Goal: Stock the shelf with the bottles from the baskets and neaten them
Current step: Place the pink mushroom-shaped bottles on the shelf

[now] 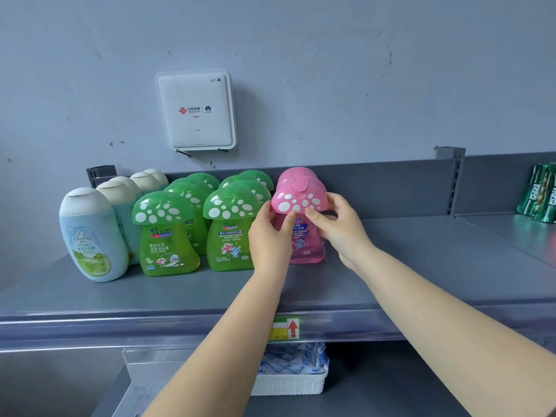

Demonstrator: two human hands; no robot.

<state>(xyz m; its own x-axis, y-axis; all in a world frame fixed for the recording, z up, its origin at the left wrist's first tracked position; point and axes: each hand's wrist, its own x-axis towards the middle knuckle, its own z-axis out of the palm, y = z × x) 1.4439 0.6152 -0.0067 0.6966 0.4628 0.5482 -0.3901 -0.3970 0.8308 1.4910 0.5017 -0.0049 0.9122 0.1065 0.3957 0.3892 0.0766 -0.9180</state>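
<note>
A pink mushroom-capped bottle stands upright on the grey shelf, at the front of a short pink row. My left hand grips its left side under the cap. My right hand pinches the cap's right edge and neck. To the left stand two rows of green mushroom-capped bottles, the front ones level with each other. Further left is a row of pale blue bottles with cream caps.
A white router box hangs on the wall above the shelf. Green packets sit on the neighbouring shelf at the right, past a divider. Below the shelf edge a white basket holds blue-and-white packs. A price tag marks the shelf lip.
</note>
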